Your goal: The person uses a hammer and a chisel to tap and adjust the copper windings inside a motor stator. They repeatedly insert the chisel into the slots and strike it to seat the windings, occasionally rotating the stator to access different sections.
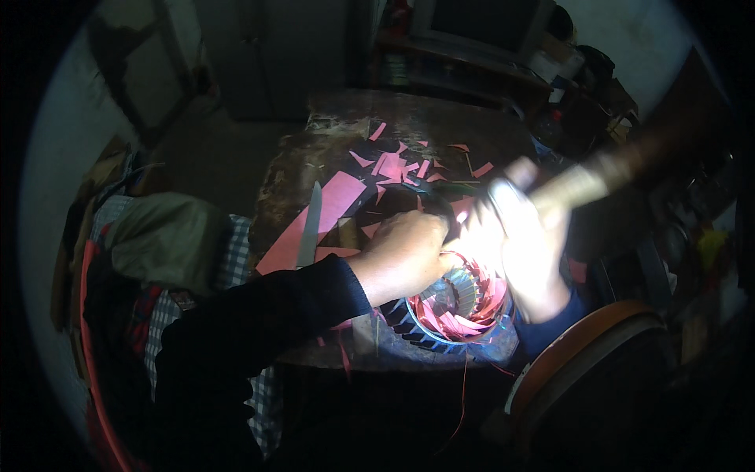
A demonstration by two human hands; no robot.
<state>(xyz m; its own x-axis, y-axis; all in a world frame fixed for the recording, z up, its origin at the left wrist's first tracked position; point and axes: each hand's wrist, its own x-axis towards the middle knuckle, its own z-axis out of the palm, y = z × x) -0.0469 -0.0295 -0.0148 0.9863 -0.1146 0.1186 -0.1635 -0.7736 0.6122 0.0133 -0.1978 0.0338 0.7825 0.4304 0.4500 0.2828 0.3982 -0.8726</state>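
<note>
A motor stator point(397, 318) stands near the front edge of the table, its ring of copper windings lined with strips of pink insulating paper point(464, 324). My left hand point(409, 252) is closed at the stator's far left rim; what its fingers hold is hidden. Brightly lit and smeared by motion, my right hand point(523, 236) is raised over the right side of the stator. It is closed on a long wooden-looking handle point(586, 182), which runs up to the right into a dark brown blur.
A knife point(311, 224) lies beside a long pink sheet point(334, 200) on the worn table point(287, 173). Pink paper scraps point(393, 165) are scattered farther back. An orange-rimmed round object point(582, 338) stands at the lower right. A draped cloth point(165, 240) is at left, a television point(487, 23) behind.
</note>
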